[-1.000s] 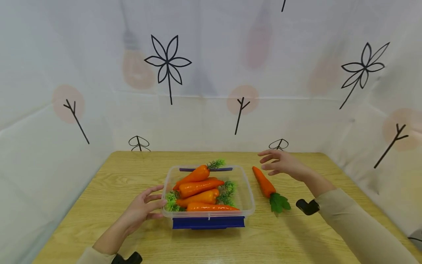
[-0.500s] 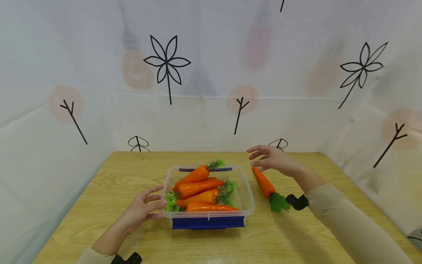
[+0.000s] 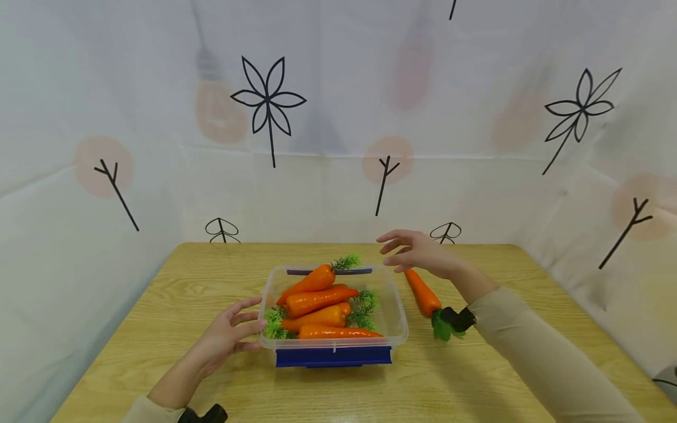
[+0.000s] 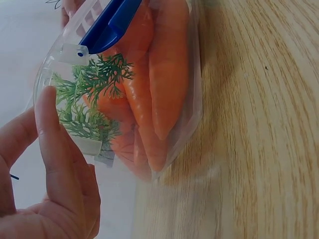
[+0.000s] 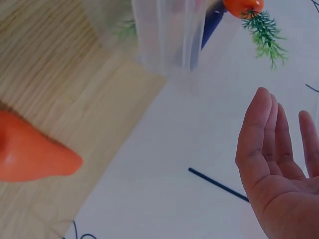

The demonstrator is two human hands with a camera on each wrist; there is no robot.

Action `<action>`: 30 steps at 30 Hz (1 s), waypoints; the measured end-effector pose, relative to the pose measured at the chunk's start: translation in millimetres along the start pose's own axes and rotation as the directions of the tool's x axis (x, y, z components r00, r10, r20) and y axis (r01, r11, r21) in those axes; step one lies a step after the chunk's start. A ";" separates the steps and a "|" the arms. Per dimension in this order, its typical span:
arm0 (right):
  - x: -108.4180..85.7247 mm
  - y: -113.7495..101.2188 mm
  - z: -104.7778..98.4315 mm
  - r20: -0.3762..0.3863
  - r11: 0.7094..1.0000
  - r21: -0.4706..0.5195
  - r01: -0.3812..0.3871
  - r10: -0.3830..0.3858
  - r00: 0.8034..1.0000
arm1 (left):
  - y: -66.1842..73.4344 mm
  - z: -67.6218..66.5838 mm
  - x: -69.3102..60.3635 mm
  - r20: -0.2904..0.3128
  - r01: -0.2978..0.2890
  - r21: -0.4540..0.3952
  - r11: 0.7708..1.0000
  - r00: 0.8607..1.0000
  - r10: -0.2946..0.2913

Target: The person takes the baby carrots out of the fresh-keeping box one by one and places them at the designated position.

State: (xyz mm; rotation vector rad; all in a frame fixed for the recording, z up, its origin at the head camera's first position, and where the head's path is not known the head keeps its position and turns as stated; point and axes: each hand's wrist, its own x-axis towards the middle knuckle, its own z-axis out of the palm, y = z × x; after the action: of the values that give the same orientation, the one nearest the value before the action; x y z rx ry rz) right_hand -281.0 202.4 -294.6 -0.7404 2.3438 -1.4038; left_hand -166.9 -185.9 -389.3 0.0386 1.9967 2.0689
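Observation:
A clear plastic container (image 3: 396, 317) with blue side clips stands on the table, holding several orange carrots (image 3: 322, 302) with feathery green tops. One carrot lies over the far rim, its greens poking out. My left hand (image 3: 227, 335) rests against the container's left side, fingers extended; the left wrist view shows its fingertips (image 4: 47, 107) at the rim. My right hand (image 3: 423, 255) hovers past the container's far right corner, fingers loosely bent and holding nothing. Below it, a single carrot (image 3: 423, 294) with broad green leaves lies on the table, its leaves partly hidden by the wrist strap.
The wooden table (image 3: 185, 276) runs back to a white patterned cloth (image 3: 328, 194) that hangs behind and along both sides. A dark cable (image 3: 663, 382) shows at the far right edge.
My right hand has moved left and slightly away, from above the loose carrot toward the container's far right corner. The left hand, the container and the carrots have stayed put.

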 end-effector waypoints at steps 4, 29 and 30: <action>5.1 -3.7 5.4 0.015 1.000 0.020 0.012 -0.012 1.000 | 0.2 0.3 -0.1 0.003 -0.002 0.003 1.000 1.000 0.002; 35.2 -31.7 38.0 0.073 0.994 0.044 0.098 -0.101 0.992 | -2.8 -0.3 1.9 -0.001 -0.001 -0.005 1.000 1.000 0.001; 36.0 -32.8 39.3 0.076 0.994 0.043 0.104 -0.107 0.991 | -3.3 -0.7 1.8 -0.001 -0.003 -0.004 1.000 1.000 0.002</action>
State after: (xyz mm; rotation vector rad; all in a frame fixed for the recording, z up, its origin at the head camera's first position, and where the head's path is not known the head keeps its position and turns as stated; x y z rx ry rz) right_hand -281.7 140.7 -284.2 -0.9028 2.2415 -1.4320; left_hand -168.2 -186.1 -393.0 0.0398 1.9943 2.0742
